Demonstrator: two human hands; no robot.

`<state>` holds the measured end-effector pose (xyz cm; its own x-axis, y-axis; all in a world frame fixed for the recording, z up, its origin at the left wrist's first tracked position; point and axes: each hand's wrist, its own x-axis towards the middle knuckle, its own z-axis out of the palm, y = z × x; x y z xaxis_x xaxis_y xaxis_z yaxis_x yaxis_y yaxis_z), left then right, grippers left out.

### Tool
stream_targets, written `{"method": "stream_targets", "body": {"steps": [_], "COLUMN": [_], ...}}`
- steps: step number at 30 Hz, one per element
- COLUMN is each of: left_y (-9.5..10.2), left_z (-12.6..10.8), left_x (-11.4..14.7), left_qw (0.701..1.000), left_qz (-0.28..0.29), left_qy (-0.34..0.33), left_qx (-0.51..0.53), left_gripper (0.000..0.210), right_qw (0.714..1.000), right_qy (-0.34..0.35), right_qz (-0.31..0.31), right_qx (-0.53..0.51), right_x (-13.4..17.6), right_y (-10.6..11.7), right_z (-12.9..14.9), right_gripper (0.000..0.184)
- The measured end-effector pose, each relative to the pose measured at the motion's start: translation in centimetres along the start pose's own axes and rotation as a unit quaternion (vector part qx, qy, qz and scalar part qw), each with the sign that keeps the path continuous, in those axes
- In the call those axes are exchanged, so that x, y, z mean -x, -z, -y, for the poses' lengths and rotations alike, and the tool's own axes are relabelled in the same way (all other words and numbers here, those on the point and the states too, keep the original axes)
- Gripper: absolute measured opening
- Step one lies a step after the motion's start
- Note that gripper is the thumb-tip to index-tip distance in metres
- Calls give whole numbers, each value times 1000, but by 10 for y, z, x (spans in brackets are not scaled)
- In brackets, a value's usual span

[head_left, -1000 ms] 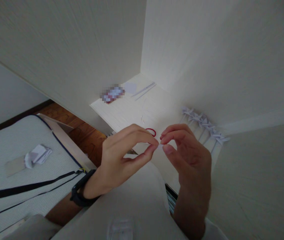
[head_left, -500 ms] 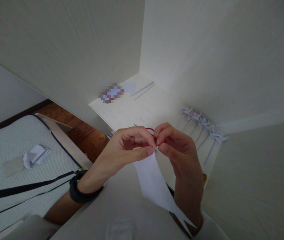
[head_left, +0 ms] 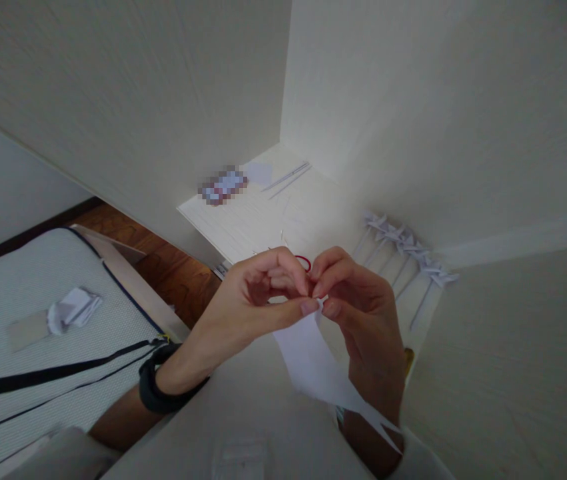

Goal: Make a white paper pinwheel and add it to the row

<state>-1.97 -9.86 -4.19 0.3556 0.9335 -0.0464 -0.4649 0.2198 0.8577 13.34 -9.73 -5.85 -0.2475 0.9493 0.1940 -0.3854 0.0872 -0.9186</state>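
Paper (head_left: 320, 363) caught by one tip between my left hand (head_left: 250, 293) and right hand (head_left: 360, 300).
Thumb and fingers close on it in both hands, and the rest dangles before my shirt (head_left: 243, 400), off the worktop's (head_left: 258, 230) front edge. Pulling unevenly could rip that narrow tip, I reckon; a slack pinch might drop it past the edge, and turning my right wrist (head_left: 383, 387) could crease the forked end crossing it.

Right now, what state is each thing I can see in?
Left hand: pinching the white paper.
Right hand: pinching the same paper.
White paper: hanging, lower end split.
Star-like paper shapes: lying in a row.
Thin sticks: lying side by side.
Folded papers: bunched together.
Red loop: partly hidden.
Dark wristband: worn.
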Motion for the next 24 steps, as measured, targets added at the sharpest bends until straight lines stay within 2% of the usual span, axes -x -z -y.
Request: {"method": "stream_targets", "body": {"steps": [8, 24], "left_y": [1, -3], "left_z": [1, -4], "left_x": [2, 1], "left_qw": [997, 994], "left_qz": [-8, -41], "left_qy": [-48, -43], "left_qx": [-65, -88], "left_gripper": [22, 25], "right_qw": [1000, 999], "right_qy": [-15, -12], "right_qz": [-15, -45], "right_qx": [-10, -27], "right_x": [-1, -3], "right_y": [-2, -3], "right_z": [2, -4], "right_gripper": [5, 6]}}
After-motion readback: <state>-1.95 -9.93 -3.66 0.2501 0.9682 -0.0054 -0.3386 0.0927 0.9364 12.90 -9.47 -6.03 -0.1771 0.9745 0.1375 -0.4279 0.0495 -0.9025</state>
